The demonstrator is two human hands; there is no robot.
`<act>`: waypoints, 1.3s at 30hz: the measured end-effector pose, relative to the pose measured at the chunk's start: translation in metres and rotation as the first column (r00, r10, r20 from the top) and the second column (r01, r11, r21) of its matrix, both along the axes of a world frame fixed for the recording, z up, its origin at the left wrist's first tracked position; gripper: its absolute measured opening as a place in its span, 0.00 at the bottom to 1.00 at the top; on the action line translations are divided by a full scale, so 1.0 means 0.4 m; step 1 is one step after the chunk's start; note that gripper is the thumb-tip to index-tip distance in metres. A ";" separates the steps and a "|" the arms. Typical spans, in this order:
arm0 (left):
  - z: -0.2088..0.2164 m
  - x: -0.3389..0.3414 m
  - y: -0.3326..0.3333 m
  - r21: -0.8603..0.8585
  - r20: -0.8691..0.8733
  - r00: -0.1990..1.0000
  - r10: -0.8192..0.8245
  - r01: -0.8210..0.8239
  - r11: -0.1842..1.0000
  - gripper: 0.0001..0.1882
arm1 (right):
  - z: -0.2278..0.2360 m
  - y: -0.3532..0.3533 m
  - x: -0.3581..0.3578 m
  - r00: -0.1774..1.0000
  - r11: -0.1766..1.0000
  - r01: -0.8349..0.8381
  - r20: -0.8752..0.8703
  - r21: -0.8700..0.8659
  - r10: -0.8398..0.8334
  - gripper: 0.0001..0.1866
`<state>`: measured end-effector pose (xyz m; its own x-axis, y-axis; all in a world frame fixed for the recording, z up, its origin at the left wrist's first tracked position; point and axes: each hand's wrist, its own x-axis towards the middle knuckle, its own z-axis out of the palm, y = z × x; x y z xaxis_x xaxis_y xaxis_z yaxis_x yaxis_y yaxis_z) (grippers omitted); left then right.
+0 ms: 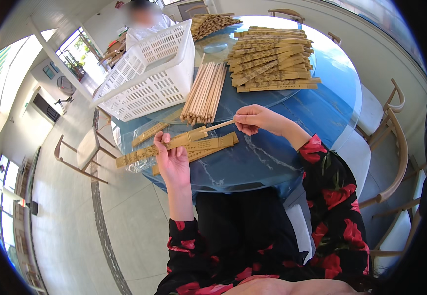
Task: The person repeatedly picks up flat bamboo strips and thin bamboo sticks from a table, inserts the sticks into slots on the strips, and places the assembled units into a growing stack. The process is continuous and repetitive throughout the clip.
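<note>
My left hand (171, 160) is closed on a long brown printed paper chopstick sleeve (139, 153), slanting up to the right. My right hand (260, 119) pinches pale wooden chopsticks (220, 126) by one end. Their other end meets the sleeve's right end; I cannot tell how far inside it reaches. Below the held sleeve, more paper sleeves (213, 143) lie on the blue table. A bundle of loose chopsticks (204, 93) lies just beyond my hands. Farther right is a large stack of filled-looking brown sleeves (272, 61).
A white slatted plastic basket (144, 93) stands at the table's left edge. Clear plastic wrap (133, 164) lies near the left sleeves. Another pile of brown sleeves (211, 25) sits at the far side, near a seated person (147, 29). Wooden chairs (88, 150) surround the glass-topped table (292, 118).
</note>
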<state>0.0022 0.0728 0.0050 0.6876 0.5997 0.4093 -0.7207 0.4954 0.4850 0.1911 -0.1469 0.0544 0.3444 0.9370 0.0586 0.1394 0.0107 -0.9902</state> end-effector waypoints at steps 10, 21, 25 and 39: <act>0.012 0.005 -0.080 0.002 -0.029 0.964 -0.265 0.266 0.964 0.10 | -0.019 0.043 -0.087 0.947 0.942 -0.303 0.063 -0.143 0.314 0.13; -0.005 -0.001 -0.065 -0.138 0.031 0.940 -0.339 0.340 0.930 0.10 | -0.013 0.044 -0.093 0.953 0.953 -0.295 0.059 -0.066 0.299 0.14; -0.008 0.000 -0.062 -0.116 0.015 0.944 -0.330 0.329 0.937 0.10 | -0.026 0.055 -0.095 0.959 0.961 -0.273 0.069 -0.049 0.276 0.12; -0.009 0.005 -0.064 -0.010 -0.080 0.979 -0.189 0.189 0.982 0.11 | -0.046 0.067 -0.108 0.974 0.977 -0.210 0.089 0.024 0.207 0.12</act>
<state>0.0040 0.0470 0.0013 0.8190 0.4568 0.3473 -0.5731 0.6198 0.5362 0.1478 -0.1201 0.0358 0.1337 0.9847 0.1114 0.2149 0.0809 -0.9733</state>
